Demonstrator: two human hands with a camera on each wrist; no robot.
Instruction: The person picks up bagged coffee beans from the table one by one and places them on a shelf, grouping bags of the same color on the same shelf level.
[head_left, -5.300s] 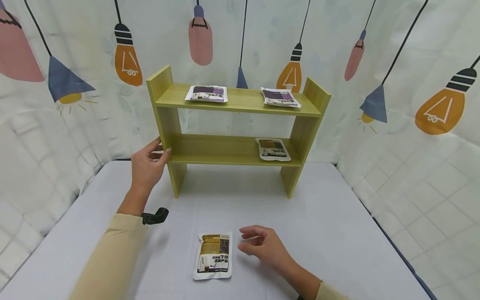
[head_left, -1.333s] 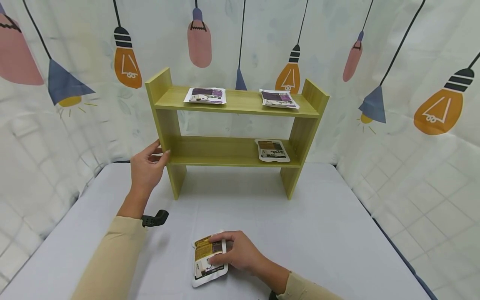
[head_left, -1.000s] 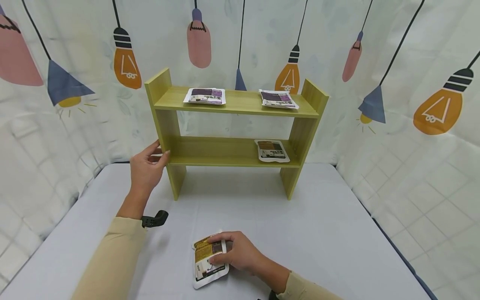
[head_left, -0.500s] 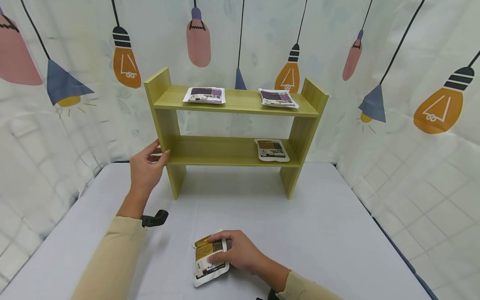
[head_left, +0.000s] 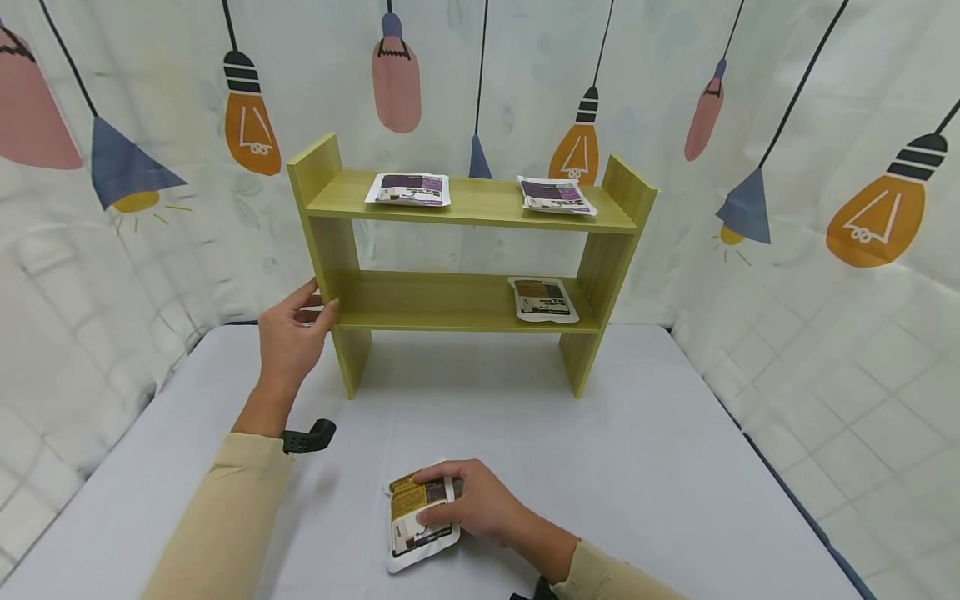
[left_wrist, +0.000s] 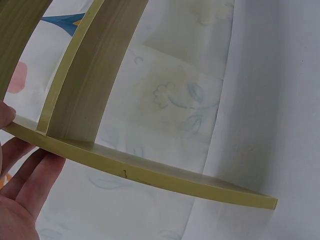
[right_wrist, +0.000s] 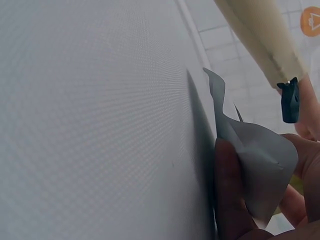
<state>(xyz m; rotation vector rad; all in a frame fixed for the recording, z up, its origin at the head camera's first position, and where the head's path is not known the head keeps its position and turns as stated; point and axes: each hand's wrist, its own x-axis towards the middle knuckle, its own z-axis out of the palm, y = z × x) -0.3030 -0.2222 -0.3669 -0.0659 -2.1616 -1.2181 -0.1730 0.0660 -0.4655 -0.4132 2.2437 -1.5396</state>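
My left hand [head_left: 294, 333] grips the left side panel of a yellow-green two-tier wooden shelf [head_left: 450, 312]. In the left wrist view the thumb [left_wrist: 6, 115] lies on one side of the panel edge [left_wrist: 165, 180] and the fingers [left_wrist: 40, 185] on the other. Low in the head view, my right hand [head_left: 476, 508] pinches a white food pouch [head_left: 408, 537] with a gold and black label by its right edge. The right wrist view shows the pouch's plain back [right_wrist: 260, 155] bent between finger and thumb, close over the white tabletop.
Two purple-labelled pouches, one left [head_left: 408, 190] and one right [head_left: 557, 197], lie on the upper tier. Another gold-labelled pouch [head_left: 543, 300] lies at the right of the lower tier. The white-covered table [head_left: 637, 467] is enclosed by lamp-patterned curtains [head_left: 465, 75].
Five seconds ago the pouch lay flat with my right hand apart from it. Now that hand pinches it, and it sits turned and tilted. The left hand stays on the shelf.
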